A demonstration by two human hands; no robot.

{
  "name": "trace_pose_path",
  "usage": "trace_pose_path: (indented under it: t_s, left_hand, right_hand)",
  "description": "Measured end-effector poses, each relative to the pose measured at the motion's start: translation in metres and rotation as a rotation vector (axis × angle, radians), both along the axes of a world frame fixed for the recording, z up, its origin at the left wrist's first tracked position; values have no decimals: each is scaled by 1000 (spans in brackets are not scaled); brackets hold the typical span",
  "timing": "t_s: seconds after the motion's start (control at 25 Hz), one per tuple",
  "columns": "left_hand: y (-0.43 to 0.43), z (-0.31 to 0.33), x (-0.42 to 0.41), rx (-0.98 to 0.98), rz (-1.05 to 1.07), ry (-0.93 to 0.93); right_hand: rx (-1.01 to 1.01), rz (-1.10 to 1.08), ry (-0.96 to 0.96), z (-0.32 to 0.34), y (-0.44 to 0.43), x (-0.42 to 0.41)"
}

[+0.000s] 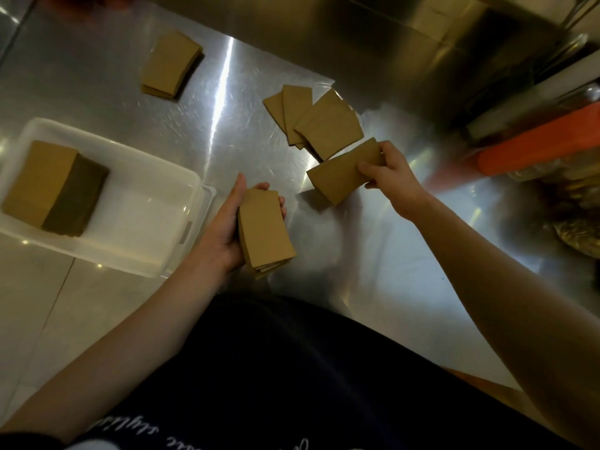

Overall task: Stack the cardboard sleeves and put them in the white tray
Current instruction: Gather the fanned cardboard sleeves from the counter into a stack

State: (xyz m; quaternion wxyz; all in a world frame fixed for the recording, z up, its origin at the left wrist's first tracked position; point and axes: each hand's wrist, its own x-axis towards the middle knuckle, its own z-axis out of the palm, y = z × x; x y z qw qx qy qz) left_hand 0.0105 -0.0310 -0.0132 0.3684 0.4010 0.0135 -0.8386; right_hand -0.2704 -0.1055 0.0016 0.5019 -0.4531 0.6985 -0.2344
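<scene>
My left hand (227,228) grips a small stack of brown cardboard sleeves (264,232), held above the steel table's front edge. My right hand (389,172) pinches a single sleeve (341,173) by its right end, just over the table. Behind it lies a loose pile of sleeves (316,120), fanned out. Another neat stack of sleeves (172,64) rests at the far left of the table. The white tray (156,190) stands at the left and holds a thick stack of sleeves (53,188) in its left half.
The steel table (227,134) is shiny, with a steel wall behind it. At the right edge sit an orange-lidded container (539,147) and wrapped bags (578,235). My dark shirt fills the bottom of the view.
</scene>
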Motion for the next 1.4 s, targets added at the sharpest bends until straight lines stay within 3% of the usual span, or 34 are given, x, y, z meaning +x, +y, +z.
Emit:
trace_pose_path:
  t_s: [0.28,0.56,0.84,1.16,1.4]
  left_hand:
    - [1,-1,-3,-23,-7,13]
    - [1,6,-7,-130,-157,-50]
    - [5,14,-3,-196,-233,-30]
    - [6,10,0,-174,-193,32]
    - [-1,9,3,-169,-79,81]
  right_hand:
    - [24,121,-87,54,19,17]
    - [22,449,-59,97,35,66]
    - [-246,778,315,83,39,108]
    - [-280,851,367,65,39,113]
    - [-351,602,371,54,25,103]
